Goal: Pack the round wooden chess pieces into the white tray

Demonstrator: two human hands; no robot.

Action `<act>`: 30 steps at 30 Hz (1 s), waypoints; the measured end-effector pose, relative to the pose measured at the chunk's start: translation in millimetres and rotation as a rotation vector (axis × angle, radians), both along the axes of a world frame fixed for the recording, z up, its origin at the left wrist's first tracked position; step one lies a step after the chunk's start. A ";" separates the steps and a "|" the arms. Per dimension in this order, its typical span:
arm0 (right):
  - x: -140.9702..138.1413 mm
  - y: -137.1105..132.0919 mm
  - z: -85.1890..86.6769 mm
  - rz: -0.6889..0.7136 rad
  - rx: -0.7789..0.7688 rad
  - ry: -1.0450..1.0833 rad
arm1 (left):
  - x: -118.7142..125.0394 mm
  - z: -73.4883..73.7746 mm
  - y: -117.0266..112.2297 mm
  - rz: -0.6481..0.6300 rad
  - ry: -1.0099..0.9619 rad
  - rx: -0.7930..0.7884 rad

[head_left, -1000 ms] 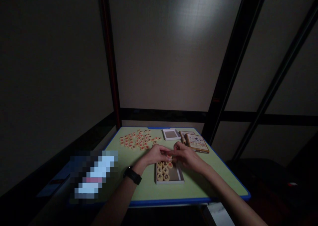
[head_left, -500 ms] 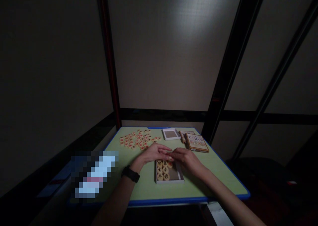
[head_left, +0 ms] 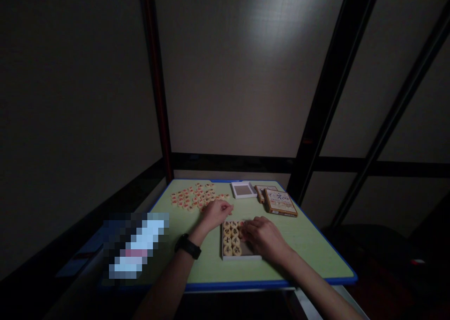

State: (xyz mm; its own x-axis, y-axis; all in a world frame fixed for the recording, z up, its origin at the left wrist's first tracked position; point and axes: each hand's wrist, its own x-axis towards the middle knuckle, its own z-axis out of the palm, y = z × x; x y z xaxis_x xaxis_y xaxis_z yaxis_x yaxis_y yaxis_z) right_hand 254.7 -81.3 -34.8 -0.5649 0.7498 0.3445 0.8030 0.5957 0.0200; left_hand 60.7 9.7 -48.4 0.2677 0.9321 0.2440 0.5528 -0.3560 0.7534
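Observation:
My left hand (head_left: 218, 213), with a black watch (head_left: 188, 246) on its wrist, hovers left of and beyond the white box tray (head_left: 242, 257). Its fingertips are pinched together; what they hold, if anything, is too small to make out. Over the tray's right part, my right hand (head_left: 264, 238) curls its fingers down around a round Chinese chess piece, mostly hidden by them. Black-marked Chinese chess pieces (head_left: 235, 241) lie in two columns along the tray's left side. A red-marked piece (head_left: 241, 224) shows at the top of a third column.
Many loose Chinese chess pieces (head_left: 190, 198) spread over the far left of the green table (head_left: 302, 254). A second white tray (head_left: 244, 197) lies at the back. Beside it are two printed boxes, the nearer box (head_left: 280, 203) overlapping the other. A blurred-out patch (head_left: 137, 245) covers the left edge.
My hands, which met above the tray, have parted. The left has drawn back leftward; the right has lowered into the tray. The tray's far row of pieces is now uncovered.

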 end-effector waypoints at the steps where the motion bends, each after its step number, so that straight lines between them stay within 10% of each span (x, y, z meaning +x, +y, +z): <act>1: 1.0 0.6 -0.3 0.012 -0.009 0.017 | -0.1 0.3 -1.4 0.007 0.042 0.010; 30: -1.7 3.6 10.3 -0.032 -0.094 -0.023 | -0.8 6.9 -14.1 0.023 0.377 0.117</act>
